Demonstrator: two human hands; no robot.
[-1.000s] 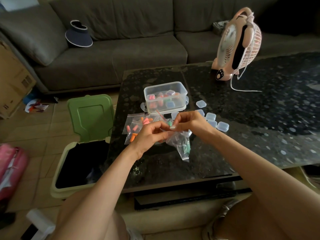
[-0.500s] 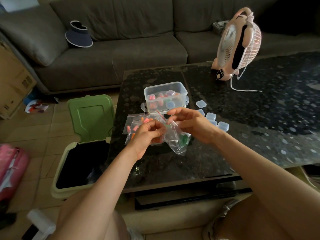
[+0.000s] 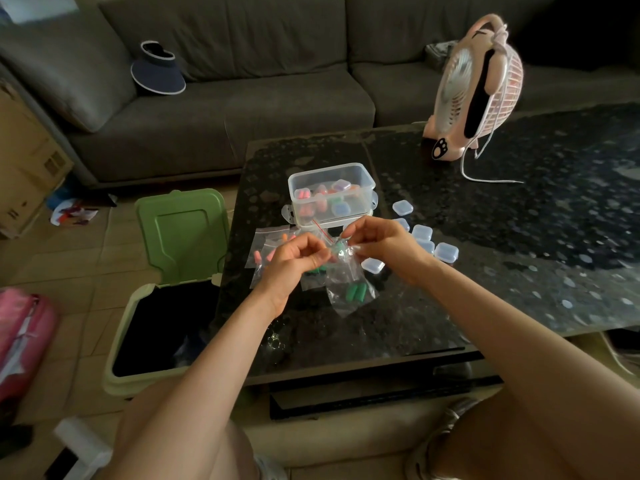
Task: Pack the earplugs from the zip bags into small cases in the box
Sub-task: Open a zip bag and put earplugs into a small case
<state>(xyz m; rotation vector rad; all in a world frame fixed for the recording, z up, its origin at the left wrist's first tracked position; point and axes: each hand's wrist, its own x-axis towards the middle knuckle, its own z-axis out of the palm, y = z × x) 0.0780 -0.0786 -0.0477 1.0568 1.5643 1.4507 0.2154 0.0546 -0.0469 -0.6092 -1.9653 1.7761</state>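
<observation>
Above the dark table [image 3: 519, 258], my left hand [image 3: 294, 263] and my right hand [image 3: 384, 249] pinch the top edges of a clear zip bag [image 3: 349, 289]. Green earplugs [image 3: 356, 292] hang in its lower part. Behind the hands stands a clear plastic box [image 3: 331, 192] with small cases and coloured earplugs inside. More zip bags [image 3: 265, 252] with orange and pink earplugs lie flat to the left of my left hand. Several small clear cases [image 3: 446, 251] lie on the table to the right of my right hand.
A pink desk fan [image 3: 481, 88] with a white cord stands at the back of the table. A green-lidded bin [image 3: 162, 306] stands open beside the table's left edge. A grey sofa [image 3: 242, 81] with a dark visor hat [image 3: 157, 72] lies beyond.
The bag hung down, swung up to the right, and now hangs down again with the green earplugs at its bottom. My hands stay on its top edge, now slightly apart.
</observation>
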